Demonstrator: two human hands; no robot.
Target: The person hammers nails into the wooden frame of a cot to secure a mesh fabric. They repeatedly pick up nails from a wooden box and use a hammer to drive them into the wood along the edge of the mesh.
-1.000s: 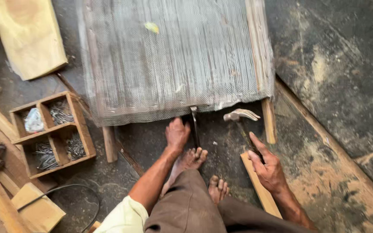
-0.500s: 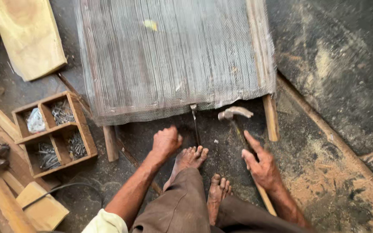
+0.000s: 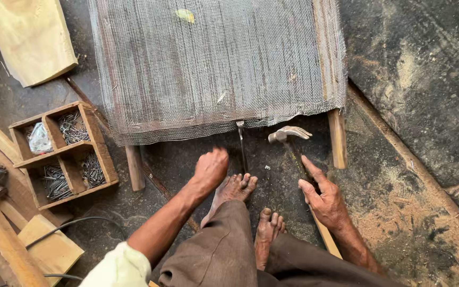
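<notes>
**Hands at the mesh frame's near edge**

Right hand rests fingers-extended on the hammer handle, not clenched. Left hand loosely curled, holding nothing, hovering just left of the chisel. Wire mesh overhangs the near edge. Nail box far left; bare floor between.

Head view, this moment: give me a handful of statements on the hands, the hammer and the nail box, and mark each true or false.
1. The right hand rests on the handle of the hammer, which lies on the floor. True.
2. The left hand holds the hammer up in the air. False: it is a loose fist above the floor near the bare foot, holding nothing visible.
3. The wooden compartment box holds nails. True.
4. The wire mesh is rolled into a tube. False: it lies spread flat over a wooden frame.
5. The box sits by the right hand. False: it is on the left hand's side.
</notes>
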